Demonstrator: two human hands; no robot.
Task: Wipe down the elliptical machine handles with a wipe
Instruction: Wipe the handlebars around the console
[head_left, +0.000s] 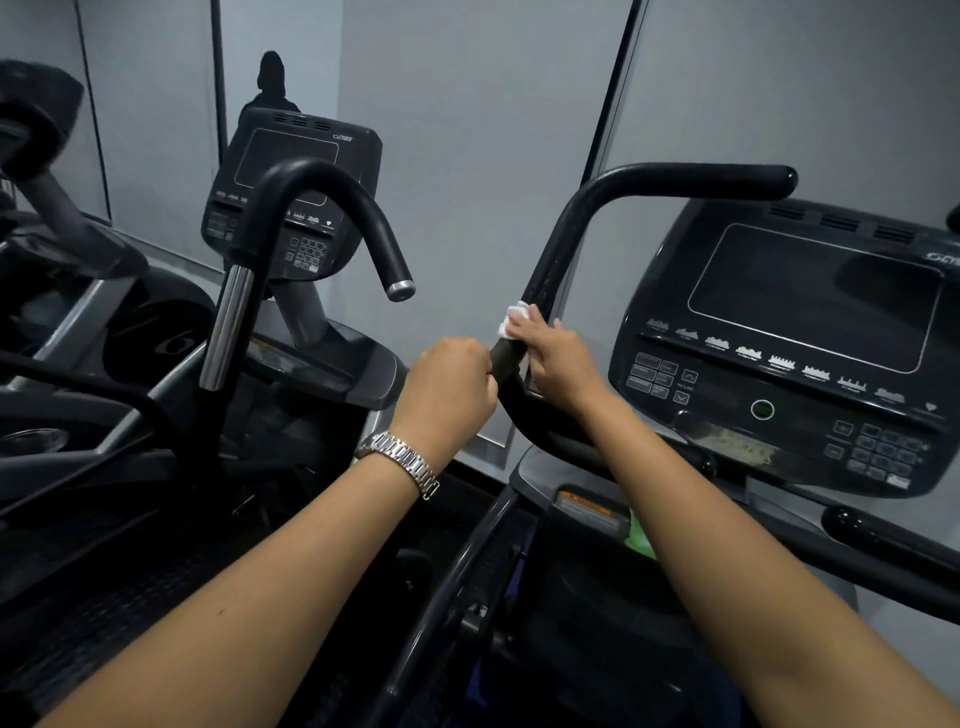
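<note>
Two hands sit close together on the black elliptical handle. The left hand is fisted round its shaft. Just above it, the right hand clasps a white wipe against the bar. The console stands right of the handle.

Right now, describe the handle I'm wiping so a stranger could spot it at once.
Find the large console on the right. Left of it a black handle rises and bends right above the screen; the left hand grips it, the right hand holds a white wipe on it. Unlike the hooked handle further left, it lacks a silver end cap.
</note>
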